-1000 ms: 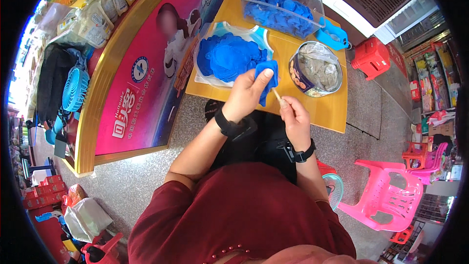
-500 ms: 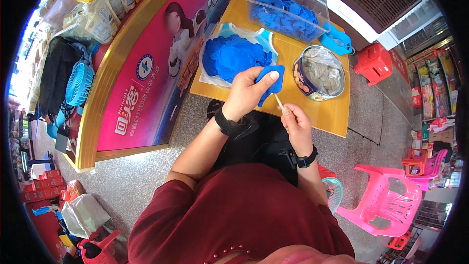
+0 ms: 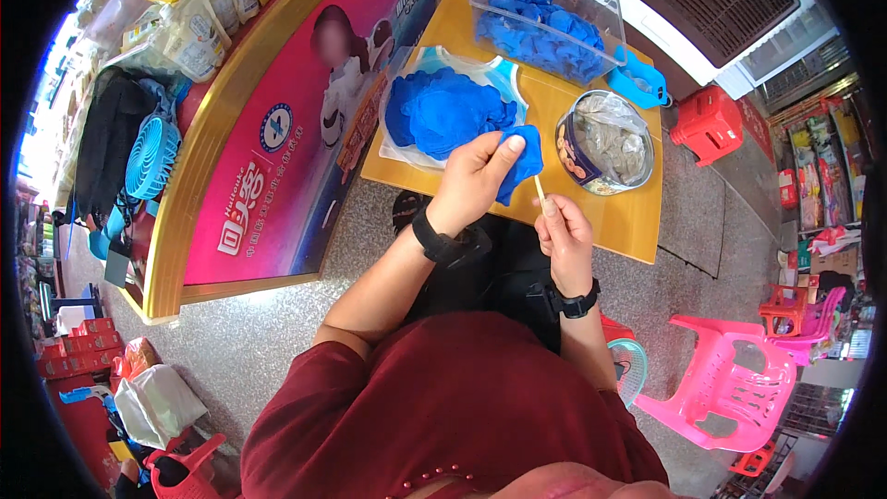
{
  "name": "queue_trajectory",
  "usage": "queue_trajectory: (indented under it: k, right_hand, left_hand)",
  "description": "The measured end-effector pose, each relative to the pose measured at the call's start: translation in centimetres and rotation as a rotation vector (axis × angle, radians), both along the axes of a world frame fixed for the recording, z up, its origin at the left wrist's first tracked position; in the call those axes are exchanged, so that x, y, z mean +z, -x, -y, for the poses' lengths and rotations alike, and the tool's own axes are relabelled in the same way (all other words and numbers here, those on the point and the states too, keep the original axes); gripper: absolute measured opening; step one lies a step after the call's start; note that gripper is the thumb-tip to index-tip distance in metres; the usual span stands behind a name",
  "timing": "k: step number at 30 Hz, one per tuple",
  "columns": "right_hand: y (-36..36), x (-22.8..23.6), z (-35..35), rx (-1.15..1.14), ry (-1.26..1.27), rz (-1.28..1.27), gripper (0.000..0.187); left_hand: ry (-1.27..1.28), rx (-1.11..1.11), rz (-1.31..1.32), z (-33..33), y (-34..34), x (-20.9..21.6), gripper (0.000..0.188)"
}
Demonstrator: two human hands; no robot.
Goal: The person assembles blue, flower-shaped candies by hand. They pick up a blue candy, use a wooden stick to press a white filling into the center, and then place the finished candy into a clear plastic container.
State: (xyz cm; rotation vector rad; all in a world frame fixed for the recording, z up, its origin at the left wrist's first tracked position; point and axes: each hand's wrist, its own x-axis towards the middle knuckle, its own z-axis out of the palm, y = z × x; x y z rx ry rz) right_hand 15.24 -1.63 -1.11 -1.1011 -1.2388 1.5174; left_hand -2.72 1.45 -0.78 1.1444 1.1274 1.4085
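Cloth (image 3: 529, 159), blue, pinched in left hand (image 3: 469, 180) mid-frame; right hand (image 3: 565, 236) grips thin stick (image 3: 540, 187) just below; tin (image 3: 580, 164) on bench (image 3: 621, 224), upper right.

You wear a short-sleeved maroon top (image 3: 453, 388) with a curved row of small reddish beads (image 3: 435, 473), two black wrist straps (image 3: 580, 301) and what seem to be black trousers (image 3: 504, 263).
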Motion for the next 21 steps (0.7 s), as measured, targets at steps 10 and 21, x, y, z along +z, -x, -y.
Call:
queue_trajectory:
  k: [10,21]
  right_hand:
    - [-0.4,-1.2,-0.3,0.196,0.005,0.172,0.023]
    - [0.2,-1.4,-0.1,-0.037,-0.024,0.058,0.023]
  left_hand:
    - [-0.203,0.012,-0.184,-0.2,1.5,0.8,0.018]
    - [-0.281,0.051,0.018,-0.6,-0.1,-0.6,0.019]
